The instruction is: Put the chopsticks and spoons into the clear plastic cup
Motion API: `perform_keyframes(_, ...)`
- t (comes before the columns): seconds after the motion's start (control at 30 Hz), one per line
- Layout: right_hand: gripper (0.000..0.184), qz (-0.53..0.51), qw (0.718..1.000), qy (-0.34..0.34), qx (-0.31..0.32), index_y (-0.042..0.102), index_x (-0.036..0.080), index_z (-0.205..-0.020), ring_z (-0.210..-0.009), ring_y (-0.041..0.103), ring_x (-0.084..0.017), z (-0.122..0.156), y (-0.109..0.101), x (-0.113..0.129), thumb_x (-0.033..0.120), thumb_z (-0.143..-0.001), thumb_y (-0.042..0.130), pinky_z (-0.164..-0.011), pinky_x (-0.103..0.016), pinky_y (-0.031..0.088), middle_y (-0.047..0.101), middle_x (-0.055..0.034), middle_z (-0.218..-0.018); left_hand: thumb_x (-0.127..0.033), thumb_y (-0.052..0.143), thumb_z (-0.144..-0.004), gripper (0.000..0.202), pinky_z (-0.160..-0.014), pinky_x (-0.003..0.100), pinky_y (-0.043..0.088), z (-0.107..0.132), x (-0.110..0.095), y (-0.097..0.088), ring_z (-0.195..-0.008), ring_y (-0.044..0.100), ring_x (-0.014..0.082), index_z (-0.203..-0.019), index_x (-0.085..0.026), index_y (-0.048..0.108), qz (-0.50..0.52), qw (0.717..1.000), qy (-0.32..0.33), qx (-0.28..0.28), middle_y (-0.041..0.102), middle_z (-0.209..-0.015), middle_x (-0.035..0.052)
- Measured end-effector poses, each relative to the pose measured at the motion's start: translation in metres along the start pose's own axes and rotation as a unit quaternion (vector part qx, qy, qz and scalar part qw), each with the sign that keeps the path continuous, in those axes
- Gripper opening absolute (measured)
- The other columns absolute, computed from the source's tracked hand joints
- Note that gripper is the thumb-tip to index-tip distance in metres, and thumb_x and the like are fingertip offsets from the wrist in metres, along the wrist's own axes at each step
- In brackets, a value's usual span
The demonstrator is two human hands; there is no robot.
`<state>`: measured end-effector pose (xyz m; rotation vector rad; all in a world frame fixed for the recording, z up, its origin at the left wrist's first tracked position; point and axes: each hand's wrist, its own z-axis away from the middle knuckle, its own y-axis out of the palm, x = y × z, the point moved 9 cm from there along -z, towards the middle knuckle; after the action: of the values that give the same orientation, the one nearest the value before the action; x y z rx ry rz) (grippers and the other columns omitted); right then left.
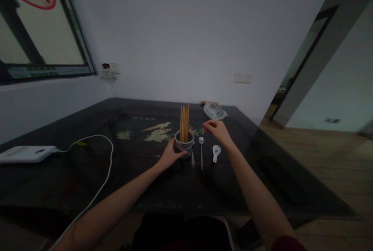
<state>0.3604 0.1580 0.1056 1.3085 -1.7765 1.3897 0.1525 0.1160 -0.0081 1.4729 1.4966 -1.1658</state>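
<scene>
- Left hand (pixel 170 154) is curling around the near-left side of a grey cylindrical metal cup (pixel 184 148); I am seeing the thumb lying across its front, the palm on its left, the far fingers hidden.
- Upright in that cup, a bundle of slender tan wooden chopsticks (pixel 184 124) is standing with its long axis vertical, tips rising above the rim.
- To the right of the bundle and apart from it, the right hand (pixel 214 127) is hovering over the dark glossy tabletop (pixel 163 189), fingers bent toward the thumb; I cannot tell whether the tips are meeting or pinching anything.
- Between the cup and my right forearm, a silver round-bowled metal spoon (pixel 201 142) is lying with its handle pointing toward me, nearer the right hand than the left.
- Just beside the cup, a slim silver metal utensil (pixel 192 161) is lying similarly; I cannot make out its head clearly.
- Farther right, a short white ceramic spoon (pixel 216 152) is resting below the right hand, handle also toward me.
</scene>
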Motion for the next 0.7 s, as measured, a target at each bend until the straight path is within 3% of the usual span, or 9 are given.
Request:
perform_keyframes(0.13,0.023,0.016,0.996,0.067,-0.052,0.065,0.015,-0.076,-0.058,0.062,-0.015,0.036,-0.025,-0.045,0.033,-0.08,0.053,-0.055,-0.023,0.048,0.068,-0.0048,-0.065,-0.028,0.079,-0.062,0.072,-0.102,0.048,0.04,0.0,-0.005,0.002,-0.117,0.053,0.0293,-0.123,-0.014,0.045,0.0,1.0,-0.001,0.007,0.054,-0.126,0.0163)
perform_keyframes(0.2,0.019,0.111,0.985,0.106,-0.08,0.066,0.016,-0.076,-0.06,0.063,-0.017,0.047,-0.038,-0.065,0.031,-0.079,0.054,-0.055,-0.025,0.046,0.068,-0.0054,-0.066,-0.027,0.08,-0.061,0.072,-0.102,0.048,0.04,0.0,-0.007,0.002,-0.117,0.053,0.0293,-0.123,-0.015,0.045,0.006,1.0,-0.004,0.006,0.054,-0.127,0.0162)
perform_keyframes(0.3,0.016,0.242,0.957,0.116,-0.112,0.067,0.02,-0.079,-0.073,0.066,-0.019,0.052,-0.052,-0.075,0.03,-0.079,0.056,-0.061,-0.025,0.044,0.071,-0.0055,-0.076,-0.027,0.08,-0.061,0.074,-0.102,0.047,0.04,0.0,-0.008,0.003,-0.117,0.053,0.0286,-0.124,-0.015,0.044,0.021,1.0,-0.004,0.01,0.053,-0.128,0.0162)
perform_keyframes(0.47,0.021,0.352,0.92,0.159,-0.065,0.065,0.02,-0.093,-0.086,0.066,-0.022,0.053,-0.047,-0.091,0.033,-0.077,0.062,-0.066,-0.026,0.044,0.071,-0.0083,-0.09,-0.026,0.08,-0.059,0.075,-0.103,0.048,0.039,0.0,-0.005,0.004,-0.117,0.053,0.0288,-0.124,-0.015,0.044,0.014,1.0,-0.009,0.015,0.054,-0.127,0.0162)
perform_keyframes(0.7,0.024,0.397,0.89,0.225,-0.006,0.065,0.019,-0.096,-0.098,0.064,-0.026,0.06,-0.043,-0.11,0.036,-0.08,0.06,-0.075,-0.03,0.045,0.068,-0.013,-0.101,-0.028,0.08,-0.059,0.08,-0.103,0.049,0.039,-0.001,-0.008,0.001,-0.12,0.05,0.0301,-0.127,-0.015,0.041,-0.02,1.0,-0.018,0.013,0.049,-0.132,0.0173)
